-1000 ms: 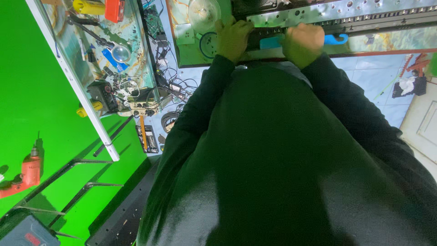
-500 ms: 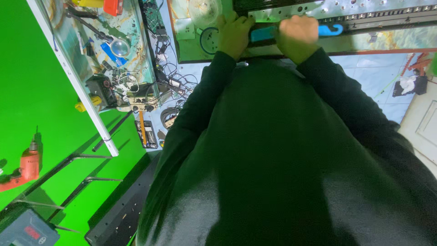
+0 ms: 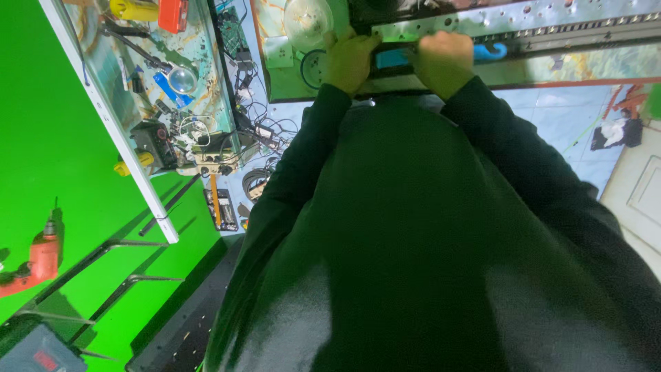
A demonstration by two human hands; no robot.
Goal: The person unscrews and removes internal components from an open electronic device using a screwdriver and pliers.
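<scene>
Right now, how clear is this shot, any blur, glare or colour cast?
Head view: green wall throws a strong green cast; dark torso fills the frame, soft and slightly glossy low down; both hands on the blue tool are reasonably sharp; wide-angle tilt.

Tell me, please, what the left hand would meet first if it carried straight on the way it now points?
Probably the long perforated metal rail: the left hand already rests at its near edge, beside the blue-handled tool. Depth is hard to judge from this view.

Both arms reach forward, left hand (image 3: 350,60) and right hand (image 3: 444,62) close together, fingers curled.
</scene>
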